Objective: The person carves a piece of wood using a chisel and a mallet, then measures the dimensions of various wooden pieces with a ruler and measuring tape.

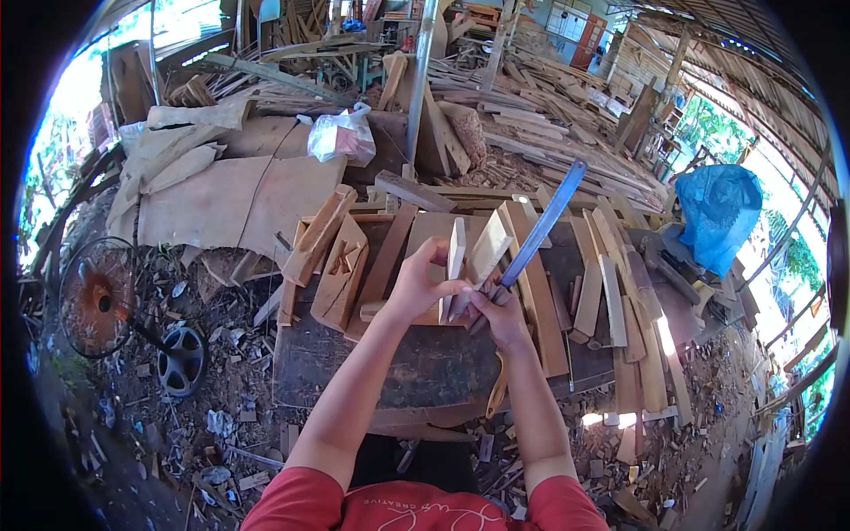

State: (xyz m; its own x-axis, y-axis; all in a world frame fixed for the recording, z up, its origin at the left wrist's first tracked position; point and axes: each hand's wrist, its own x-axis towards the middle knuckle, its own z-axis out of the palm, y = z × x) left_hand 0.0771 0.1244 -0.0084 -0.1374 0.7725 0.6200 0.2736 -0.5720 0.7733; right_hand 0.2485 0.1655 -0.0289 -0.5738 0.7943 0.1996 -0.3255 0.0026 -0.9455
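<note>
Over the workbench [390, 367], my left hand [423, 281] is closed with thumb and fingers around a thin wooden slat [456, 252] held upright. Close beside it, my right hand [498, 311] grips the lower end of a long, flat, blue-grey metal blade [549, 217], which slants up and to the right. A pale wood block [488, 248] stands between the slat and the blade, just above my right fingers. The two hands nearly meet at the lower ends of these pieces. A wooden-handled tool [498, 388] lies under my right forearm.
Wooden plane bodies [340, 274] sit on the bench's left side, and several wood strips [611, 296] lie on its right. A blue plastic bag [719, 212] hangs at the right. A spoked wheel [99, 301] stands left. Wood scraps [239, 425] cover the ground; a metal post [420, 88] rises behind.
</note>
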